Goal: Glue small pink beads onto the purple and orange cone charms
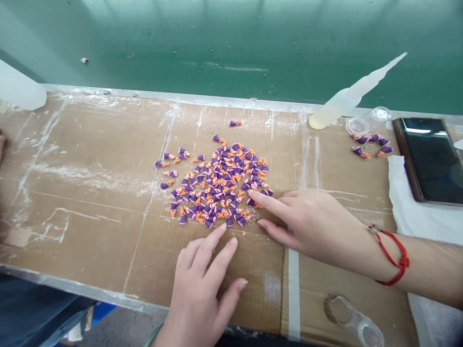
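Note:
Many tiny purple, orange and pink figures (224, 180) with cone-shaped bodies lie in a loose pile on the cardboard. At the pile's near edge is my left hand (206, 279), fingers spread, with a fingertip at a purple figure (229, 221). From the right comes my right hand (307, 217), a red cord bracelet (401, 260) on its wrist. Its index finger reaches the pile's right side; the thumb is apart from it, and nothing shows between them. A few figures lie scattered to the left, and one single figure (235, 123) lies behind the pile.
At the right are a squeeze bottle (340, 107), a small clear plastic cup (358, 125), several more figures (372, 139), a phone (432, 159) and white paper (415, 217). A clear plastic piece (354, 318) lies nearer. A white container (21, 86) and another person's fingers (2, 142) are at left.

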The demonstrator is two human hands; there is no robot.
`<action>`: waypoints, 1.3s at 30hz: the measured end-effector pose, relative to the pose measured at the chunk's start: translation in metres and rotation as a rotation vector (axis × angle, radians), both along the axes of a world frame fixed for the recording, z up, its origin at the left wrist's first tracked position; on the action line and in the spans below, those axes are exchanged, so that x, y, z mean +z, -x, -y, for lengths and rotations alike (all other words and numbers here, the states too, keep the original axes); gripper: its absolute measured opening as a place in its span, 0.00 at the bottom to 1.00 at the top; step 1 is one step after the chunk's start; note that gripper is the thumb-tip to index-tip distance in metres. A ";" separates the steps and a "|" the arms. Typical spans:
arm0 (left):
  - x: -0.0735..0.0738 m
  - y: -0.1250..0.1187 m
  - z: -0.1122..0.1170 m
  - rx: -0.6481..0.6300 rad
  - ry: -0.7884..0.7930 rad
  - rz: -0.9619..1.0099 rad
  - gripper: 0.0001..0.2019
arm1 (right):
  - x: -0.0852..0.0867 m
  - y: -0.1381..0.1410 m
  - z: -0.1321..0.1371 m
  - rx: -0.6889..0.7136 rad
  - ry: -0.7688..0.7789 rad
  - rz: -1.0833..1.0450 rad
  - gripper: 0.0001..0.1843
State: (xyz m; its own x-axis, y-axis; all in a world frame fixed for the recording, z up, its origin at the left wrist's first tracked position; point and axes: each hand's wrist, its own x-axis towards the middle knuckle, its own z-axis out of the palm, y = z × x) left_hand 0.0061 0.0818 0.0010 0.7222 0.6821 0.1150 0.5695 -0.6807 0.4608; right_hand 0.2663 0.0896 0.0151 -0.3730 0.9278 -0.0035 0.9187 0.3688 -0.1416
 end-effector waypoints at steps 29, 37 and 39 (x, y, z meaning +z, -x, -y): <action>0.001 -0.002 0.000 0.018 -0.012 0.098 0.18 | 0.014 0.030 -0.039 -0.042 0.033 0.078 0.20; 0.000 -0.001 0.001 0.015 -0.004 0.104 0.18 | 0.009 0.019 -0.032 -0.064 -0.001 0.109 0.23; 0.000 -0.001 0.001 0.017 -0.004 0.101 0.18 | 0.009 0.018 -0.031 -0.066 0.012 0.109 0.23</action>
State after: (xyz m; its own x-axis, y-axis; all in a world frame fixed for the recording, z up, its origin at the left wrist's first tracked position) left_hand 0.0072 0.0810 0.0009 0.6951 0.6936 0.1891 0.5318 -0.6731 0.5139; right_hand 0.2486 0.1203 0.0237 -0.3083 0.9499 -0.0516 0.9509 0.3063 -0.0440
